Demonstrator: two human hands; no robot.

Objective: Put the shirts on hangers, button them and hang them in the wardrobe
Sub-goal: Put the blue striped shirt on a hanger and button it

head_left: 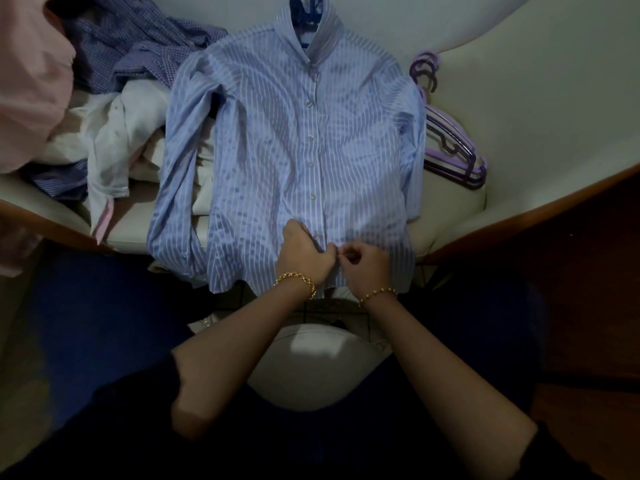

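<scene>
White padded surface (519, 98) with a wooden frame (540, 206) along its near edge. At centre, a blue striped shirt (277, 133) lies flat, front up, collar at the far side, hem overhanging the near edge. To its left, a heap: dark checked shirt (138, 46), white shirt (121, 133), pink garment (31, 81). Just right of the striped shirt, a stack of purple hangers (450, 147).

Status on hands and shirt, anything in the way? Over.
Left grip and right grip both pinch striped shirt at bottom placket. Upper buttons look fastened, hanger in collar. Nothing blocking.
</scene>
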